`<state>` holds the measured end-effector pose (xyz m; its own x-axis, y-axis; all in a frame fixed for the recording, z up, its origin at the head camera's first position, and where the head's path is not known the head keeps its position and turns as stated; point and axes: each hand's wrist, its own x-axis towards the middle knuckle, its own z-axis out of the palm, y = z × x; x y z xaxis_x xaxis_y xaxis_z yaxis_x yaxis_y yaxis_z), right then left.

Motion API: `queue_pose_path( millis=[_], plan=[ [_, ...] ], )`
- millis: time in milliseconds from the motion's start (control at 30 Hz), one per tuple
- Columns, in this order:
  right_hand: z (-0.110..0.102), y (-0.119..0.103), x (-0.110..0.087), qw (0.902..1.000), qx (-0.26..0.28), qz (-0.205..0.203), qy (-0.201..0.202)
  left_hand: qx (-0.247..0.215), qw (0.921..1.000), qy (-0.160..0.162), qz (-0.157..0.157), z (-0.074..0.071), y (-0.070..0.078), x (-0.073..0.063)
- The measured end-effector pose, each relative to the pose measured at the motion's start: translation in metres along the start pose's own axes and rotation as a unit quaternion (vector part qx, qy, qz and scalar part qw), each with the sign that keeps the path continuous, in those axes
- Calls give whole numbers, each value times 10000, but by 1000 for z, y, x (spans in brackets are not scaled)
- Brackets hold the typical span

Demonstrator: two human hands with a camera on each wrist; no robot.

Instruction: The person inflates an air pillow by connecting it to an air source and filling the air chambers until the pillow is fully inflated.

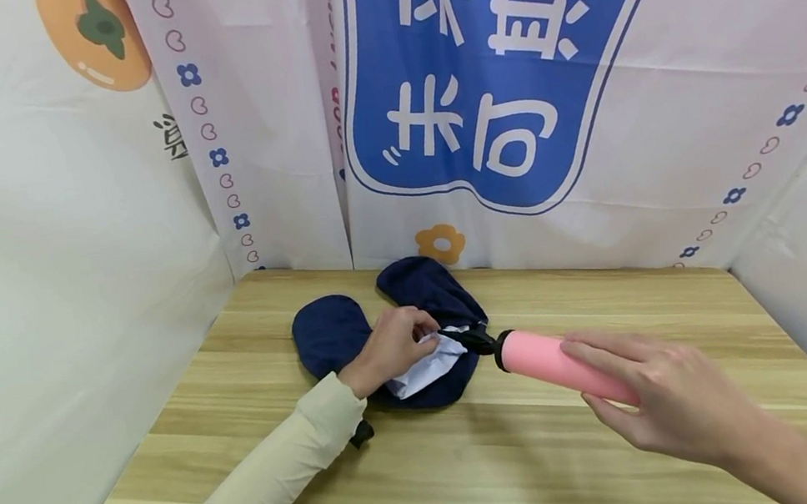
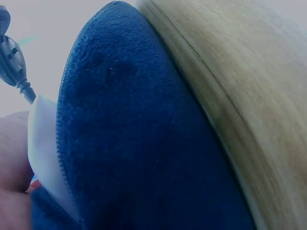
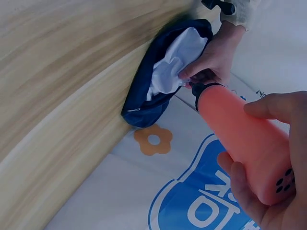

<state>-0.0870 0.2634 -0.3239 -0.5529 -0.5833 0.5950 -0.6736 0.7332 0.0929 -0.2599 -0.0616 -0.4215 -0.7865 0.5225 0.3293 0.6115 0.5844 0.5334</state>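
Best to hold the black nozzle (image 1: 476,339) of the pink pump (image 1: 554,366) straight and steady against the white liner (image 1: 422,376). Gripping the pump in the curled right hand (image 1: 678,395), pinching the liner with the left hand (image 1: 394,347). Find the liner beneath the left hand, in the opening of the navy cushion (image 1: 330,332) on the surface (image 1: 590,481).

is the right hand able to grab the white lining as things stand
Probably not without letting go first: the right hand is holding the pink pump, and the left hand covers part of the white lining.
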Motion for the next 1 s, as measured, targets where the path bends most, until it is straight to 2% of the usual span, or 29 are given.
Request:
queue_pose_path(
  millis=[333,567,700,1000],
  plan=[
    [5,2,-7,9999,95,97,9,47,9999,-101,-49,2,3,2],
    [6,0,-9,9995,157,262,-119,444,9987,42,257,2,9,-3],
    [6,-2,-10,9989,245,357,-189,567,9979,162,282,1,13,-7],
    [13,-9,-17,9991,203,311,207,469,9982,353,111,0,17,-9]
  ],
)
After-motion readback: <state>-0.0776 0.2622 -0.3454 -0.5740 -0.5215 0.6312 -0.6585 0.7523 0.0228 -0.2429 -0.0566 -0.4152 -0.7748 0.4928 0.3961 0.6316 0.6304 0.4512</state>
